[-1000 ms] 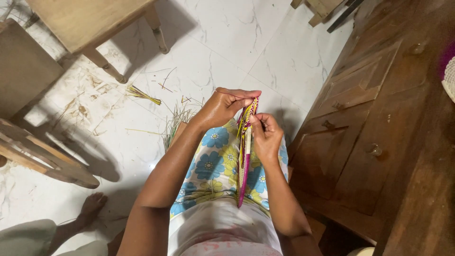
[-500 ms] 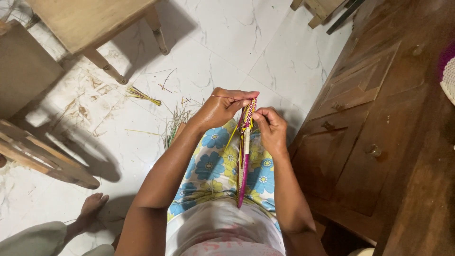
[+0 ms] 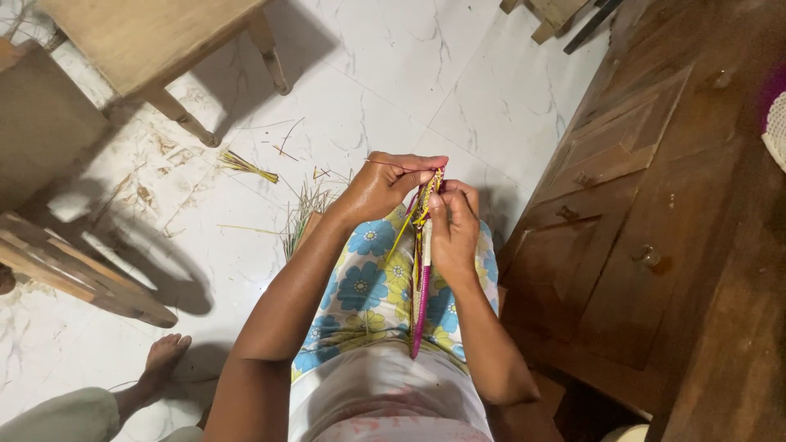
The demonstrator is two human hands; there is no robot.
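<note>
Up close over the lap, both hands meet on a narrow woven strip (image 3: 422, 262) of magenta, yellow and pale strands, which hangs upright from the fingers down toward the flowered skirt (image 3: 368, 286). The left hand (image 3: 385, 187) has its fingers clenched on the strip's top end from the left; the right hand (image 3: 452, 229) pinches the same end from the right, thumb against the weave. Loose straw bits (image 3: 246, 164) lie on the white marble floor (image 3: 393, 74) beyond the knees. Just to the right stands a dark wooden cabinet (image 3: 622, 213). Another person's bare foot (image 3: 164, 360) rests at lower left.
</note>
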